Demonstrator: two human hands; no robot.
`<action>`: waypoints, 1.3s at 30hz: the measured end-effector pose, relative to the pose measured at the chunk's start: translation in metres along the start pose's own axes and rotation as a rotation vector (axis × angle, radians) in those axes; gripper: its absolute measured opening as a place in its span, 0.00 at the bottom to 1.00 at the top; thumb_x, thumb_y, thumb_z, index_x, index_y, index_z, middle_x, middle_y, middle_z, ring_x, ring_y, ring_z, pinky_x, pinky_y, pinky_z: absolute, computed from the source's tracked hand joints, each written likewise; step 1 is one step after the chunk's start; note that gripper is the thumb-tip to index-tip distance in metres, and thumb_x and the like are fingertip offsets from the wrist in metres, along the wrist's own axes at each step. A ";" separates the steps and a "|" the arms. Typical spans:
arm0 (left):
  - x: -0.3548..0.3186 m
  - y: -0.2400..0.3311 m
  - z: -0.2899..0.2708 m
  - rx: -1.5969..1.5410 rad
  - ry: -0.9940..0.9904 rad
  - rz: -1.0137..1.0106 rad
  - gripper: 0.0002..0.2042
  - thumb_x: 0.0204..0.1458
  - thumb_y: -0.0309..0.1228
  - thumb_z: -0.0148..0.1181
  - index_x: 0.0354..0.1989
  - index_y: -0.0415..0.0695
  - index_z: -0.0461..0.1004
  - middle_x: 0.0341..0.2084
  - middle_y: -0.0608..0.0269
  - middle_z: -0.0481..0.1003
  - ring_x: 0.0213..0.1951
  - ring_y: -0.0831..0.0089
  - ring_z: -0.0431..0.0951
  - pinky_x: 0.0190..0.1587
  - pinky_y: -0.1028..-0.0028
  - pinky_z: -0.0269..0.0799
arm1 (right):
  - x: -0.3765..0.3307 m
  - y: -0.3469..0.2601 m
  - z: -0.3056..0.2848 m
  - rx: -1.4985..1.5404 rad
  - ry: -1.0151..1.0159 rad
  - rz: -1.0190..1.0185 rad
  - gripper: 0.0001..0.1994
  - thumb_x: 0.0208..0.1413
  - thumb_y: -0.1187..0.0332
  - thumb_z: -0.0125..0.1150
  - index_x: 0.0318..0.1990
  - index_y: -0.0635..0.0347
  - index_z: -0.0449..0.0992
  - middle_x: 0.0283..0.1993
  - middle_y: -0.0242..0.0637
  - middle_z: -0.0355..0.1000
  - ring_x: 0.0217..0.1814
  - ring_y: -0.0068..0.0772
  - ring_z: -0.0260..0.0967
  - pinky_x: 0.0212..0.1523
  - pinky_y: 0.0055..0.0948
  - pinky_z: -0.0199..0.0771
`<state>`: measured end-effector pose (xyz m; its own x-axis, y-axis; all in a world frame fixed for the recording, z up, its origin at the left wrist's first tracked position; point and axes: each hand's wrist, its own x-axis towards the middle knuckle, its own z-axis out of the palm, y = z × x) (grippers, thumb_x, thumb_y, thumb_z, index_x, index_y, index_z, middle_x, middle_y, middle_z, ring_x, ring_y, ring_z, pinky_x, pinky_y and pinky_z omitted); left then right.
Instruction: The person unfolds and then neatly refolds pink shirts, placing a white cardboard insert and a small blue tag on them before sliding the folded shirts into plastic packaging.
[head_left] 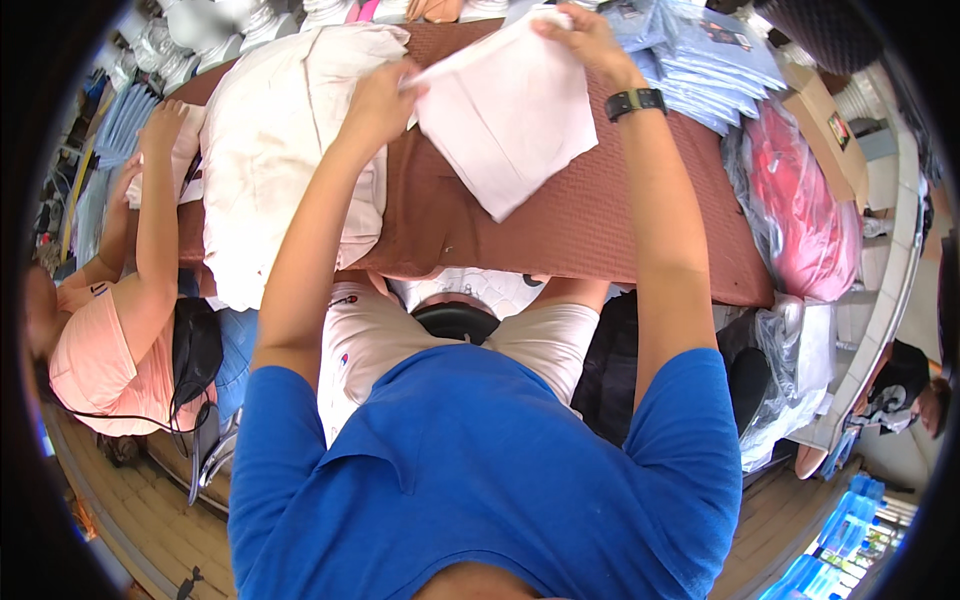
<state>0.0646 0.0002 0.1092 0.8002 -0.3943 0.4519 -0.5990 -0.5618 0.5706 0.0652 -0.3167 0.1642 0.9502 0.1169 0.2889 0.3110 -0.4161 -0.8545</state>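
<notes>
A pale pink folded cloth [515, 125] hangs at a slant above the brown table, one corner pointing toward me. My left hand [382, 103] is closed on its left corner. At the far upper corner, my right hand [590, 45] pinches the cloth's edge, a dark watch on that wrist. Just left of my left hand lies a large heap of pale pink fabric [280, 140], some of it draping over the table's near edge. Whether the folded cloth touches the tabletop I cannot tell.
The table has a brown cover [660, 220]. Blue garments in clear bags [710, 75] are stacked at the far right, near a bag of red garments [800, 210] and a cardboard box [825, 140]. On my left a co-worker in a peach shirt [110, 350] handles pale fabric.
</notes>
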 end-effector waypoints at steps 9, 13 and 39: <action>0.050 0.101 0.013 -0.039 0.203 0.512 0.09 0.51 0.19 0.60 0.41 0.38 0.77 0.36 0.52 0.76 0.39 0.51 0.75 0.43 0.60 0.72 | -0.120 -0.017 -0.108 -0.107 0.279 -0.052 0.10 0.54 0.70 0.71 0.43 0.59 0.80 0.40 0.32 0.79 0.44 0.27 0.73 0.50 0.31 0.72; -0.032 0.082 0.070 -0.096 0.000 0.497 0.11 0.47 0.15 0.57 0.38 0.39 0.76 0.35 0.54 0.71 0.43 0.53 0.71 0.48 0.58 0.71 | -0.225 0.005 -0.046 -0.543 0.372 -0.206 0.13 0.47 0.85 0.59 0.40 0.60 0.79 0.49 0.40 0.78 0.50 0.42 0.74 0.54 0.38 0.71; 0.000 0.041 0.194 -0.075 -0.020 0.307 0.20 0.59 0.26 0.55 0.60 0.41 0.67 0.64 0.50 0.63 0.64 0.50 0.64 0.66 0.58 0.60 | -0.147 0.104 0.029 -0.543 0.477 0.341 0.14 0.54 0.66 0.66 0.44 0.67 0.77 0.45 0.58 0.73 0.48 0.60 0.74 0.47 0.47 0.76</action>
<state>0.0461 -0.1635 -0.0005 0.5820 -0.5519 0.5973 -0.8123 -0.3596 0.4592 -0.0416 -0.3514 0.0200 0.8416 -0.4433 0.3086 -0.1649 -0.7549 -0.6348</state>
